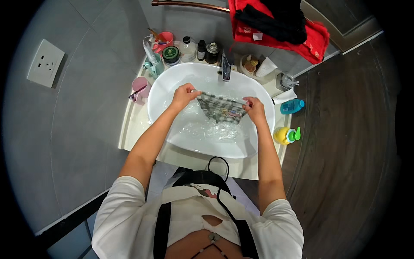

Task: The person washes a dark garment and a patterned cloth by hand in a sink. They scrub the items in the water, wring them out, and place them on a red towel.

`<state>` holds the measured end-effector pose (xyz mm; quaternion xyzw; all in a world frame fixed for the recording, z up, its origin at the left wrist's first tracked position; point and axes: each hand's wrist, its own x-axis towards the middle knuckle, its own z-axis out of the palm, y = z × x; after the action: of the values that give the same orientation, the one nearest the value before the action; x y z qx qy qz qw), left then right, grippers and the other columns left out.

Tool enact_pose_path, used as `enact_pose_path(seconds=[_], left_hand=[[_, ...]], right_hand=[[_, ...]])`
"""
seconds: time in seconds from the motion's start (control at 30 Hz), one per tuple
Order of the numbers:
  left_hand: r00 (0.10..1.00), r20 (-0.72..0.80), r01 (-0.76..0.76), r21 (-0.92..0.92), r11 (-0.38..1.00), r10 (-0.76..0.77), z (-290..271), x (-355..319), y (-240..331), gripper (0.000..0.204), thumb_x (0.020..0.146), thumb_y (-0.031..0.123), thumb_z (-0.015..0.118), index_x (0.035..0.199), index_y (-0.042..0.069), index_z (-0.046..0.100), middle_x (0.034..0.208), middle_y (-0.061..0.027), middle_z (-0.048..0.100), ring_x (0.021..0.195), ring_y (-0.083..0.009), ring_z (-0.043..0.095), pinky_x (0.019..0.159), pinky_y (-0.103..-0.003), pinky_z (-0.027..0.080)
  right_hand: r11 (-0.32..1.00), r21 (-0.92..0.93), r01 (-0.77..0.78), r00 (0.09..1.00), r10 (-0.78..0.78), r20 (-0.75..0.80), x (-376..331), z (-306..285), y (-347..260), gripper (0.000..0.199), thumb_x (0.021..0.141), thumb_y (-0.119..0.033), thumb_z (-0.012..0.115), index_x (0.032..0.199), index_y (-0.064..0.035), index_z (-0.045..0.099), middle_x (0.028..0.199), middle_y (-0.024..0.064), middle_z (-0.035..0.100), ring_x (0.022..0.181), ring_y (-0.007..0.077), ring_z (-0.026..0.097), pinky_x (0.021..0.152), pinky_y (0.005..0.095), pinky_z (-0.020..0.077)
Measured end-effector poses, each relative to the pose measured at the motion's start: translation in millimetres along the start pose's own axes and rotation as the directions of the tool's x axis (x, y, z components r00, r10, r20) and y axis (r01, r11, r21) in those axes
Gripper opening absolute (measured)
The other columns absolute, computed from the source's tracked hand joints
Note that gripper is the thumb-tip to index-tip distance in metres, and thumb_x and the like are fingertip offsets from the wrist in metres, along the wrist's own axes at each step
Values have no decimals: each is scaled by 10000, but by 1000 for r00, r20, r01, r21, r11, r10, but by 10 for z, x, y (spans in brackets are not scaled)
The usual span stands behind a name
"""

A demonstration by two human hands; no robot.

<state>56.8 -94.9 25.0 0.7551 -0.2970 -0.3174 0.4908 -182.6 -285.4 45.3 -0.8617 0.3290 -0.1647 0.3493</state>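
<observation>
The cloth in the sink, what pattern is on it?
The cloth is checked grey and white, with a small coloured patch; the head view shows it.

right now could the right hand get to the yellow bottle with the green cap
Probably yes. The yellow bottle stands on the counter just outside the sink rim, close beside the right hand, with nothing between them. But that hand is gripping the checked cloth and would have to let go.

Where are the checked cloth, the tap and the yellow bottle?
checked cloth (222, 110), head view, middle of the fabric.
tap (225, 69), head view, its metal body.
yellow bottle (282, 135), head view, its round yellow side.
</observation>
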Motion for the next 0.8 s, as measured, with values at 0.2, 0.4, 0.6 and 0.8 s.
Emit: enact_pose_path(seconds=[0.2, 0.4, 0.6, 0.8], left_hand=[[942, -199, -189, 353, 916, 271, -171, -126, 607, 181, 670, 140, 633, 779, 36, 532, 690, -118, 539, 640, -267, 533, 567, -350, 415], [917, -66, -273, 617, 738, 394, 4, -372, 19, 146, 666, 39, 553, 807, 52, 517, 815, -109, 498, 764, -301, 507, 624, -382, 419], [844, 232, -478, 736, 480, 484, 363, -603, -528, 217, 647, 25, 548, 860, 61, 529, 874, -84, 484, 805, -262, 499, 628, -382, 410], [882, 471, -406, 786, 467, -25, 405, -668, -634, 296, 673, 49, 559, 958, 130, 569, 937, -69, 534, 929, -241, 510, 716, -369, 418]], right_hand=[[950, -307, 59, 971, -126, -205, 121, -346, -527, 237, 623, 23, 605, 828, -93, 580, 871, 85, 522, 814, 265, 521, 688, 355, 430], [898, -413, 154, 975, -206, -84, -292, 121, -251, 251, 577, 5, 612, 804, -92, 572, 840, 82, 504, 819, 262, 494, 676, 360, 430], [873, -461, 160, 985, -108, 138, -692, 795, 91, 194, 680, -7, 500, 847, -93, 549, 835, 81, 510, 808, 260, 518, 654, 358, 460], [884, -459, 89, 901, 124, 415, -786, 821, 188, 306, 693, -10, 490, 961, -133, 567, 960, 95, 537, 910, 257, 526, 741, 343, 459]])
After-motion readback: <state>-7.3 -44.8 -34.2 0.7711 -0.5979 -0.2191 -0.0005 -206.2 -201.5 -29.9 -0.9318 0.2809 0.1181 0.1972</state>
